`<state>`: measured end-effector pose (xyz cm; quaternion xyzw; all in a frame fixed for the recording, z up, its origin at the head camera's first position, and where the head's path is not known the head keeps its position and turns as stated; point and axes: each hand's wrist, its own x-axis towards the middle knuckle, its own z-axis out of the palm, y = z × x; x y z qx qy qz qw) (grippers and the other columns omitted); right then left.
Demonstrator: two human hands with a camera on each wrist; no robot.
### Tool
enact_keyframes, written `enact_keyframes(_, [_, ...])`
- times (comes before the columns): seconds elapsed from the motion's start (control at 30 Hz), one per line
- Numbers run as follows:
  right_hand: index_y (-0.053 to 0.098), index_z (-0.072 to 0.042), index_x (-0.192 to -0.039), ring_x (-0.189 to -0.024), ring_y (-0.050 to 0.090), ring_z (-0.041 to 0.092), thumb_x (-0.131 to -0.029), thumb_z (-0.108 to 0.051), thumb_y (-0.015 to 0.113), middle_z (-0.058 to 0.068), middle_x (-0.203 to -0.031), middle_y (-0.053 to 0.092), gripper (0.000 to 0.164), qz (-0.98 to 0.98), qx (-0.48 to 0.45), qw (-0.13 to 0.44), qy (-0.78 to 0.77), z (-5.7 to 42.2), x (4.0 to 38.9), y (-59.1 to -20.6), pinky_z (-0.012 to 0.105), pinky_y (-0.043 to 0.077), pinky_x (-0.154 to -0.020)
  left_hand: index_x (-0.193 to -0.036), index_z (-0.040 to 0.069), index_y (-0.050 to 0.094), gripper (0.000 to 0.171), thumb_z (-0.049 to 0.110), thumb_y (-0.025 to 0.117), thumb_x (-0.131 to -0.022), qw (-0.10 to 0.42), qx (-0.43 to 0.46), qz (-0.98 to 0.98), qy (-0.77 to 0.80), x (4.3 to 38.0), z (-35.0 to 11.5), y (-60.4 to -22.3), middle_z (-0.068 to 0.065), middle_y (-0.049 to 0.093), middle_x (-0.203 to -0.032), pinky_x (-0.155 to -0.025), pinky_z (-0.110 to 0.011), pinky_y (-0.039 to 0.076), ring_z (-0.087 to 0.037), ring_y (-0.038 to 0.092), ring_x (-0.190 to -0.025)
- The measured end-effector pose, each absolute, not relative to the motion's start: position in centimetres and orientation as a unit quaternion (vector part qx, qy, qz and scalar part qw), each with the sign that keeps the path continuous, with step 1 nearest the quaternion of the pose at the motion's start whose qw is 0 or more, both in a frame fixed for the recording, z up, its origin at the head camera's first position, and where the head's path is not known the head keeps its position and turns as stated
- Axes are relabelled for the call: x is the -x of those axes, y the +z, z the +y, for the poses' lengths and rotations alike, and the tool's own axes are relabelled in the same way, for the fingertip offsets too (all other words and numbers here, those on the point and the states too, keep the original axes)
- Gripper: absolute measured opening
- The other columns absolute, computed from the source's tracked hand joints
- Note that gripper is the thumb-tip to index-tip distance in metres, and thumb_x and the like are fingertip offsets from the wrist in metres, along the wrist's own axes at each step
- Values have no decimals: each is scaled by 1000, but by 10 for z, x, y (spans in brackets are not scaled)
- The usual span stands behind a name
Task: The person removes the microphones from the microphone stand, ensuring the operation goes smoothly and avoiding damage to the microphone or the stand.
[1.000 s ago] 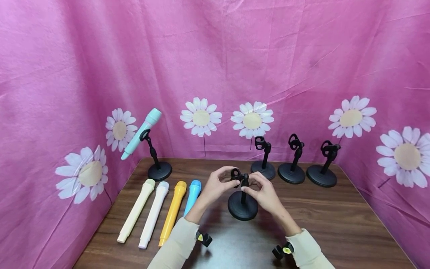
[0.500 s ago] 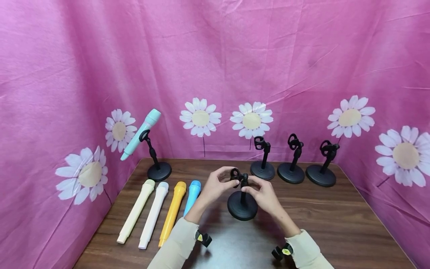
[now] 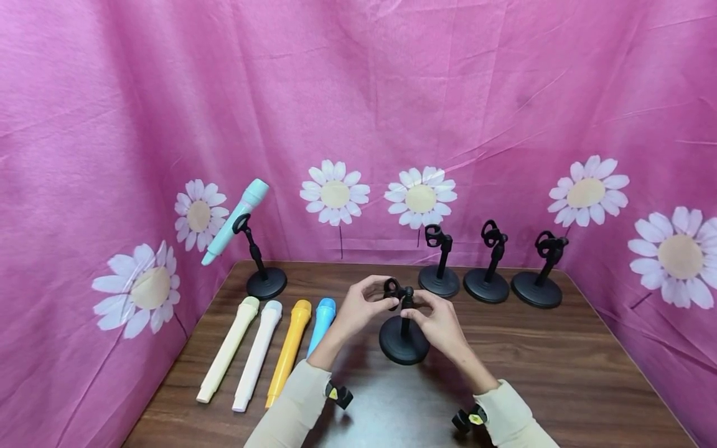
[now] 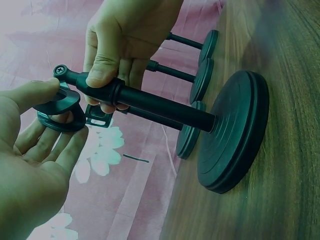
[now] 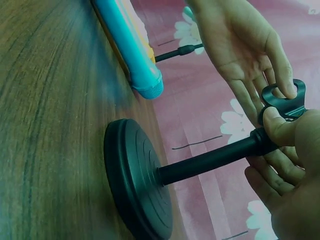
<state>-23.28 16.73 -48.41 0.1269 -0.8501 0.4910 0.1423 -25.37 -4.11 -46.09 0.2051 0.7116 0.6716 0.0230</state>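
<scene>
A black desktop microphone stand (image 3: 404, 348) is upright on the wooden table in front of me, its round base flat on the top. My left hand (image 3: 356, 314) pinches the ring-shaped clip (image 4: 60, 105) between thumb and fingers. On the other side, my right hand (image 3: 441, 322) grips the top of the post just below the clip joint, thumb against the collar (image 4: 102, 92). Left of my hands lie pale yellow (image 3: 228, 350), white (image 3: 257, 356), orange (image 3: 289, 353) and blue (image 3: 322, 323) microphones; the left forearm covers the blue one's lower end.
At the back left, a mint microphone (image 3: 235, 222) leans tilted in another stand (image 3: 266, 283). Black stands with bare clips (image 3: 439, 281) (image 3: 486, 285) (image 3: 536, 289) line the back right. A pink curtain (image 3: 358, 93) with printed daisies hangs behind the table (image 3: 532, 367).
</scene>
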Motion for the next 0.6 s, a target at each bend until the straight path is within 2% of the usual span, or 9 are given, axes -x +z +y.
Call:
enact_keyframes(0.27, [73, -13, -124, -113, 72, 23, -91, -20, 86, 7, -115, 78, 36, -833, -154, 71, 527, 178, 237, -492, 47, 60, -100, -138, 8, 68, 44, 6, 79, -96, 22, -209, 712, 670, 254, -41, -461, -19, 72, -130, -108, -41, 57, -29, 68, -125])
enact_keyframes(0.43, [69, -6, -128, -109, 72, 20, -89, -7, 86, 13, -115, 77, 43, -824, -172, 26, 540, 181, 239, -503, 44, 61, -99, -139, 8, 67, 44, 6, 79, -96, 23, -212, 709, 672, 254, -41, -462, -18, 72, -129, -107, -39, 58, -26, 69, -124])
enact_keyframes(0.6, [70, 0, -123, -102, 73, 15, -90, -3, 84, 15, -111, 78, 37, -823, -175, 17, 540, 179, 240, -515, 32, 62, -93, -141, 7, 65, 46, 6, 77, -97, 23, -217, 705, 675, 253, -41, -462, -19, 70, -131, -107, -37, 58, -30, 67, -127])
